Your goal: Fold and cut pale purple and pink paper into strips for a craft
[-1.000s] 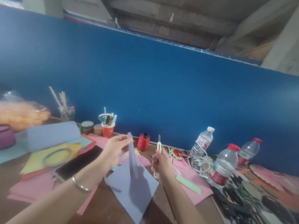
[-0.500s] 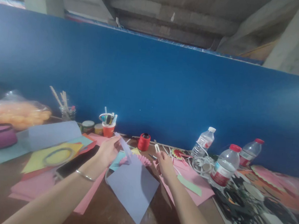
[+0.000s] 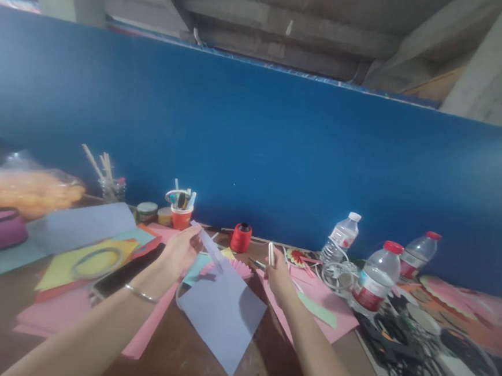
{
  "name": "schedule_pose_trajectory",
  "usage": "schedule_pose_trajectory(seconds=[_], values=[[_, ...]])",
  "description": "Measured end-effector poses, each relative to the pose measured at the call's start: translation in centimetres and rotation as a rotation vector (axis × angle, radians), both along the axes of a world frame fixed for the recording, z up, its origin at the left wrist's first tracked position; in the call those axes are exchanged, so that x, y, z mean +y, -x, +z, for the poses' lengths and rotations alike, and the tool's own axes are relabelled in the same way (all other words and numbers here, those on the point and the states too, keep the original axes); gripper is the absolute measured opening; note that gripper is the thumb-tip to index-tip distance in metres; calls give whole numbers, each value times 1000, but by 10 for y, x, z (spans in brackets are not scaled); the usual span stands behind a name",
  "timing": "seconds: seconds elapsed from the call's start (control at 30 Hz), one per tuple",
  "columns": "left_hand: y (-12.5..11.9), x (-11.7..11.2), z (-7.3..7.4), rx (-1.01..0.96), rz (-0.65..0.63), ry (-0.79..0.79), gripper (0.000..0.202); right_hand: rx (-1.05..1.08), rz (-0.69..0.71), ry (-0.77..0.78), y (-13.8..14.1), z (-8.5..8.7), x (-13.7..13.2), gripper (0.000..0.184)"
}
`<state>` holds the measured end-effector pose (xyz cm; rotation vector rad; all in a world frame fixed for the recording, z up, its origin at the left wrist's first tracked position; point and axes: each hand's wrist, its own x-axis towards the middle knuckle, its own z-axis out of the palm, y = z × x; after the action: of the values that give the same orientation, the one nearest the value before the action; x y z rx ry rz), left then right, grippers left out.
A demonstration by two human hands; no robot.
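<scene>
My left hand (image 3: 181, 252) is pinched on the upper end of a raised strip of a lilac paper sheet (image 3: 224, 307). The rest of that sheet hangs as a slanted square over the table. To the right of the paper, my right hand (image 3: 279, 277) is closed around scissors (image 3: 271, 253). Their white handle stands up above my fingers, and the dark blades point left towards the paper without touching it. Behind the lilac sheet lies a pleated pink paper fan (image 3: 240, 268), partly covered. A red thread spool (image 3: 241, 238) stands beyond, between my hands.
Coloured paper sheets (image 3: 60, 268) and a black phone (image 3: 127, 271) lie at left. A red cup of tools (image 3: 181, 217) stands at the back. Pink paper (image 3: 331, 319) lies under my right forearm. Plastic bottles (image 3: 376, 279) and tangled cables (image 3: 416, 351) crowd the right side.
My right hand has turned the scissors, so the white handle now shows edge-on and a little further right. My left hand and the lilac paper have hardly moved.
</scene>
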<state>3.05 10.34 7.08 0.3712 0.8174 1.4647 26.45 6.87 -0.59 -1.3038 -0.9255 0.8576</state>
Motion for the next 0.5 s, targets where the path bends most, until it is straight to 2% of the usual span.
schedule_pose_trajectory(seconds=[0.1, 0.27, 0.5], values=[[0, 0, 1, 5, 3, -8, 33, -26, 11, 36, -3, -1, 1, 15], [2, -1, 5, 9, 9, -33, 33, -65, 15, 121, -14, -4, 1, 30], [19, 4, 25, 10, 68, -146, 31, -90, -30, 118, -32, 2, 1, 31]])
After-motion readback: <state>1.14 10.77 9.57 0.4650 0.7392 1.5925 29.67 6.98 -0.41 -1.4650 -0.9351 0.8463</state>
